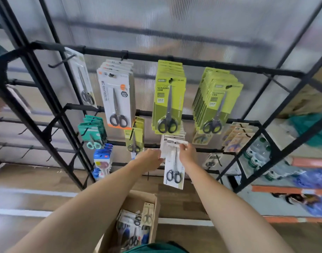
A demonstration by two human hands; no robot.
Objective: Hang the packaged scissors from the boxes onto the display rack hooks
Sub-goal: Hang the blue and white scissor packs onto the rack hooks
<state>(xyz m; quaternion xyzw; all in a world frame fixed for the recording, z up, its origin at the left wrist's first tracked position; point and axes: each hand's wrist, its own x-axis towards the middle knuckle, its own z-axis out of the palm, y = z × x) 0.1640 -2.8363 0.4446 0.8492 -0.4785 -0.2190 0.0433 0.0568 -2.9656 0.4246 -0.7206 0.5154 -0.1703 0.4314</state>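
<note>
Two hands: both are up at one white scissors pack [174,161], which hangs in front of the rack [193,63], below the green packs [168,99].
Head view, left hand [153,159]: fingers curled onto the pack's left edge, near its upper part; it grips the card from the side.
Head view, right hand [186,150]: thumb and fingers pinch the pack's top right corner, at the header where the hang hole would be; the hole itself is hidden or too blurred to tell.
Pack axis: long axis runs top to bottom, handles down, blades up, slightly tilted so the bottom swings toward the person.
Pack and hook: the header lies against a stack of like white packs [174,136] already on a hook just above; I cannot tell whether the header is on the hook yet.
Nearer hand: the right one is closest to the header, so by my judgement it steers the hole onto the hook while the left steadies the side.
Direction of move: the hook lies beyond the header, away from the person; the push would go forward, along the hook.
Box [138,221]: on the floor below the arms, open, with more packs inside, well apart from the hands.
</note>
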